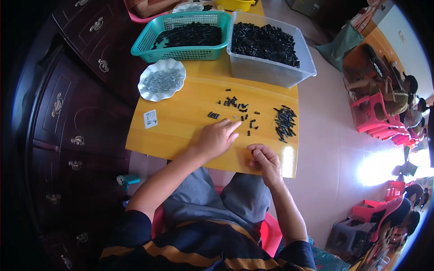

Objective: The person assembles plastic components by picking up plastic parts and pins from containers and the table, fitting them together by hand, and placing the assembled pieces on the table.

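Observation:
My left hand lies over the yellow table with its fingers stretched out and thumb apart, nothing visible in them. Its fingertips are by a tiny silvery pin and some short black plastic pieces. Closer to the table's front edge, my right hand is closed in a pinch. A small dark piece shows at its thumb and forefinger, mostly hidden. Beyond the left hand lie a short row of black pieces and a loose scatter of similar ones. A pile of longer black parts lies to the right.
A white scalloped dish holds many thin metal pins. Behind it stand a green basket and a clear bin, both full of black parts. A printed card lies at left. Dark cabinets flank the table; other people sit at far right.

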### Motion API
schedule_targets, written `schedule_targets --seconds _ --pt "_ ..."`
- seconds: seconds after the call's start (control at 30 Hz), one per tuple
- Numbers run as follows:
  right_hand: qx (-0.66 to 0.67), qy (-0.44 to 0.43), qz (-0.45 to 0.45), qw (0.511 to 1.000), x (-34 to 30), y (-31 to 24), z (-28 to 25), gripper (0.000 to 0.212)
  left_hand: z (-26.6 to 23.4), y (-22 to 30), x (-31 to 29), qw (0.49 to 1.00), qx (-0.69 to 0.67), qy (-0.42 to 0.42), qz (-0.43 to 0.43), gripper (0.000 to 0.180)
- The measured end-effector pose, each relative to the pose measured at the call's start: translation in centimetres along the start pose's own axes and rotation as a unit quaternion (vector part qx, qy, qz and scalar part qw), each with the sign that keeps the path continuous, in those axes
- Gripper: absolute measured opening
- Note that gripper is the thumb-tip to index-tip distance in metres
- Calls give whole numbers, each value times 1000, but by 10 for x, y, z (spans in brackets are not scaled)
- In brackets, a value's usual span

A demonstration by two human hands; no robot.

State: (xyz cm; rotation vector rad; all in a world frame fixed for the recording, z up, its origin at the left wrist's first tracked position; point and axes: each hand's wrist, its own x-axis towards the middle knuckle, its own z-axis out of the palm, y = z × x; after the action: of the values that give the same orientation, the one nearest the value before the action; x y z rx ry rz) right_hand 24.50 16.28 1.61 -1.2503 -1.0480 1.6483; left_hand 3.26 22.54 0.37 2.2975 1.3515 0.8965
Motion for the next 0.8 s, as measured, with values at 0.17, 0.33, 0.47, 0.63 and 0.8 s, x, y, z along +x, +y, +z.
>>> schedule_targets --seconds 0.17,0.33,0.47,0.63,0.8 --pt "41 -6 -35 999 4 10 -6 16 7 5 7 998 61 -18 -5 36" --pt "143 11 -62 988 6 21 -9 12 8 5 7 996 83 -21 15 36" --pt "163 14 -62 984 7 22 -10 15 3 7 4 995 90 -29 19 34" --pt "195 39 -58 978 6 19 -8 12 -9 15 -23 994 95 -30 42 31" --pt "223 33 -48 973 8 20 -13 12 -21 31 -61 993 60 -22 95 35"
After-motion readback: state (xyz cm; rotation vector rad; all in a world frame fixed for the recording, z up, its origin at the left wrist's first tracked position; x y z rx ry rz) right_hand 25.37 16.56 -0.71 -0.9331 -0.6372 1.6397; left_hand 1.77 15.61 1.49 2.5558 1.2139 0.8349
